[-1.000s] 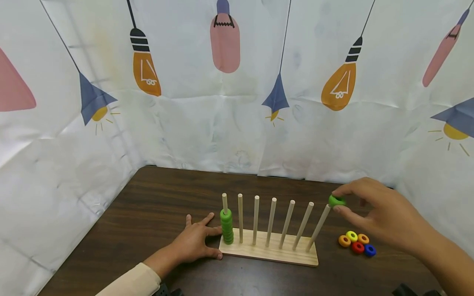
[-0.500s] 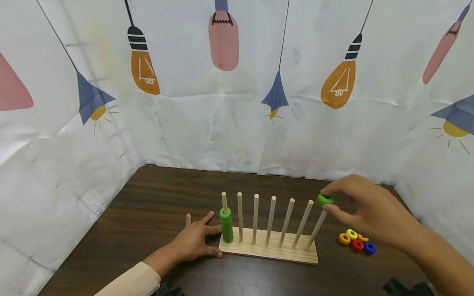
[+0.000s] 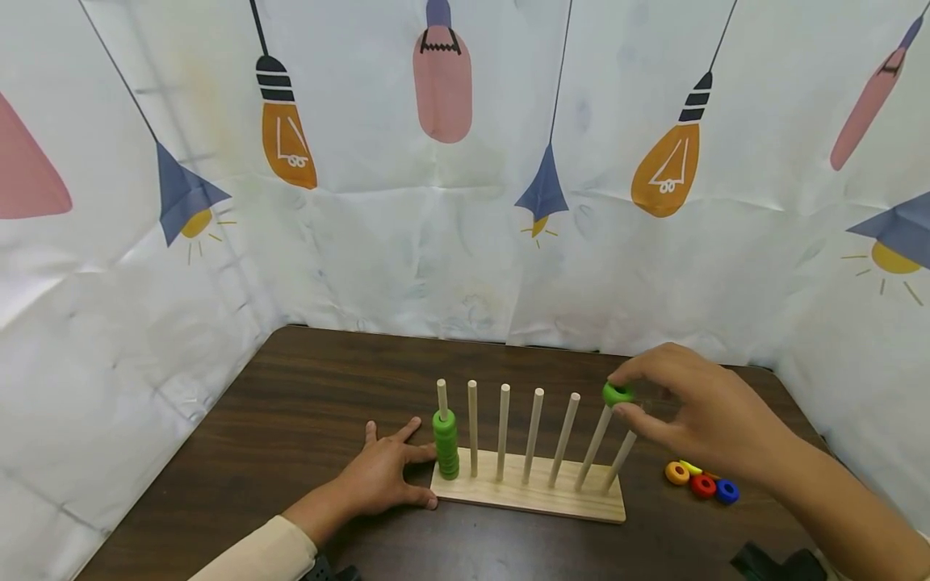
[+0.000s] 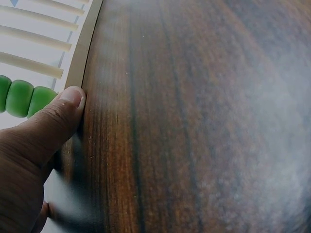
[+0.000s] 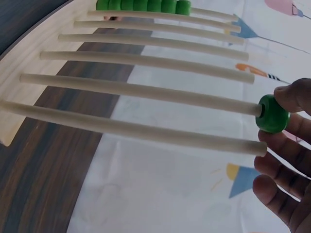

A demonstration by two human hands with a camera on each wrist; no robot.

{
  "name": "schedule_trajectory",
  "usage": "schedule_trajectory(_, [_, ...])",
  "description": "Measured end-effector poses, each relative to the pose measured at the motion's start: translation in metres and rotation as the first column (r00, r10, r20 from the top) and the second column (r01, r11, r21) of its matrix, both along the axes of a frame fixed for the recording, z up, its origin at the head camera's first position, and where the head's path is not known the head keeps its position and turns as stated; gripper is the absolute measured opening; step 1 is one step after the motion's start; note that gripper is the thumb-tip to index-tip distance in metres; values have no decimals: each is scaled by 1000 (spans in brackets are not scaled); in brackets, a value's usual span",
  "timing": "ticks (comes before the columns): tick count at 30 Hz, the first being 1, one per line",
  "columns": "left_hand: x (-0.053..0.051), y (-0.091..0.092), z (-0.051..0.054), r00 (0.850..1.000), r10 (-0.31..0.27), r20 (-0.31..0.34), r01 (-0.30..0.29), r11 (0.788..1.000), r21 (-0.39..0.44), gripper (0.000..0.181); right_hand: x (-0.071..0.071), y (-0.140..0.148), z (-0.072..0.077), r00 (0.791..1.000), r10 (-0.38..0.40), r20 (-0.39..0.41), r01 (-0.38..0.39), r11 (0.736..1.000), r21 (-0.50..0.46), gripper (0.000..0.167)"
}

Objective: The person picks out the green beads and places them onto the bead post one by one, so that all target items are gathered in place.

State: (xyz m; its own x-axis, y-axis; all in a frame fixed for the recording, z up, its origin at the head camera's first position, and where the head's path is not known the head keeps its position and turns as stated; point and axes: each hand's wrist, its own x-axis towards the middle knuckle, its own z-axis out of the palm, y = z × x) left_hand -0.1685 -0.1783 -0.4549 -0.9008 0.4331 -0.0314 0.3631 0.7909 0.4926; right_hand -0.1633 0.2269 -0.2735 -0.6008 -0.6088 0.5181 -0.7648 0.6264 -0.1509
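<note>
A wooden bead rack point(image 3: 534, 491) with several upright pegs stands on the dark table. Its leftmost peg carries a stack of green beads point(image 3: 446, 452). My left hand point(image 3: 381, 474) lies with spread fingers at the rack's left end, thumb point(image 4: 68, 104) touching the base edge beside the beads. Between thumb and fingers my right hand point(image 3: 705, 411) pinches a green bead point(image 5: 273, 113) at the tip of the second peg point(image 5: 146, 92) from the right. In the right wrist view the peg tip meets the bead's hole; the other fingers hang loosely near the outermost peg point(image 5: 146, 131).
Right of the rack lies a small group of loose beads: an orange one point(image 3: 677, 473), a red one point(image 3: 702, 486), a blue one point(image 3: 726, 491) and a partly hidden yellow one point(image 3: 690, 467). A white printed cloth point(image 3: 436, 266) hangs behind the table point(image 3: 349, 363).
My right hand has moved left with the green bead, from the tip of the rightmost peg to the second peg from the right. My left hand has stayed put.
</note>
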Motion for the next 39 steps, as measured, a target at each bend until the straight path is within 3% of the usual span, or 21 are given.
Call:
schedule_trajectory(15, [-1, 0, -3, 999, -15, -40, 15, 1000, -11, 74, -3, -19, 2, 999, 31, 27, -31, 1000, 2, 33])
schedule_trajectory(39, [-1, 0, -4, 1000, -6, -24, 5, 1000, -8, 71, -12, -48, 0, 991, 112, 76, -111, 994, -21, 26])
